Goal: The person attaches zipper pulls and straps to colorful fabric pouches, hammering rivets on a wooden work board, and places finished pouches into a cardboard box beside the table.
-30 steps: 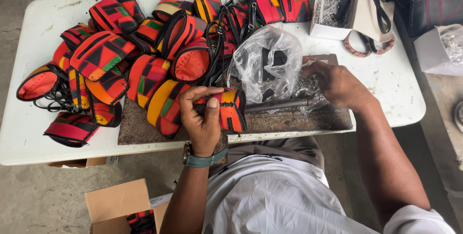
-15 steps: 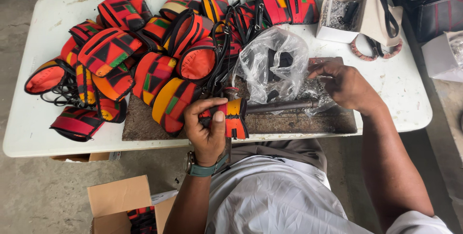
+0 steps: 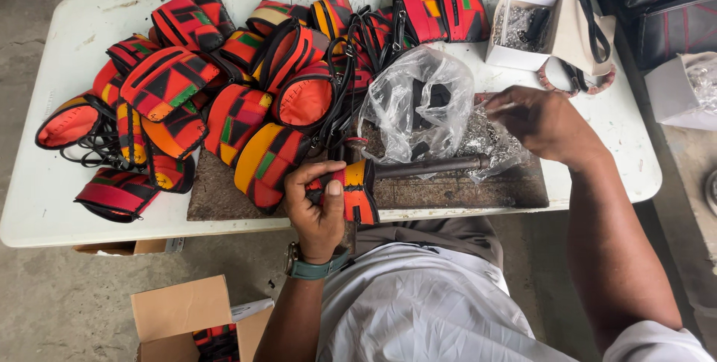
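Left hand (image 3: pixel 320 209) is clamped around a small red-orange-black patterned pouch (image 3: pixel 351 192), thumb on top, fingers wrapped under — pouch sits at the near edge of the dark work board (image 3: pixel 455 190), with a dark metal bar (image 3: pixel 429 167) running off to the right of the grip. Right hand (image 3: pixel 544 122) has its fingertips pinched down in a small clear bag of silvery hardware (image 3: pixel 489 140) — can't tell whether it has hold of a piece. A crumpled clear plastic bag (image 3: pixel 418 101) lies between the hands, and a pile of matching pouches (image 3: pixel 187 101) lies beyond and left of the left grip.
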